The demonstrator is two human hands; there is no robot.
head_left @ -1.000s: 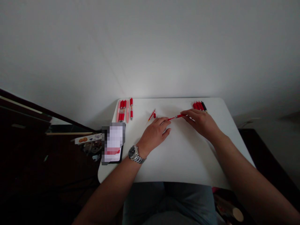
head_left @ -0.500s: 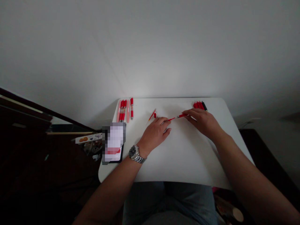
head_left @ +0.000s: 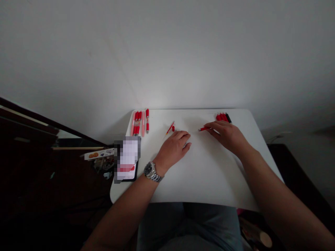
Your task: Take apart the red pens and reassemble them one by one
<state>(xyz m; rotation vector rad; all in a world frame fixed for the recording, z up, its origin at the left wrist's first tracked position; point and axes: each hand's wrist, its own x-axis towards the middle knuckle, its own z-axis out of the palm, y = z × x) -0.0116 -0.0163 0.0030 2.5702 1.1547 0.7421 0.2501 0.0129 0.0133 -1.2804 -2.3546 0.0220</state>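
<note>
My right hand [head_left: 225,135] pinches a red pen part with a silvery end [head_left: 203,129], held just above the table and pointing left. My left hand [head_left: 176,148] rests on the tabletop across from it, wearing a metal watch [head_left: 149,170]. Its thumb stands apart from the loosely bent fingers, and nothing shows between them; the space under the palm is hidden. Beyond the left fingertips lie a thin red-and-yellow refill [head_left: 170,128] and a small red grip piece [head_left: 173,128].
Several red pens [head_left: 138,116] lie in a pale tray [head_left: 131,129] at the back left, with another red pen [head_left: 147,122] beside it. A phone [head_left: 129,157] sits at the left edge. Red pen parts [head_left: 221,116] and a black one [head_left: 228,118] lie back right on the white table [head_left: 206,177].
The thin red refill that stuck out from my left fingers toward the pen part is out of sight. Both hands have stayed almost in place.
</note>
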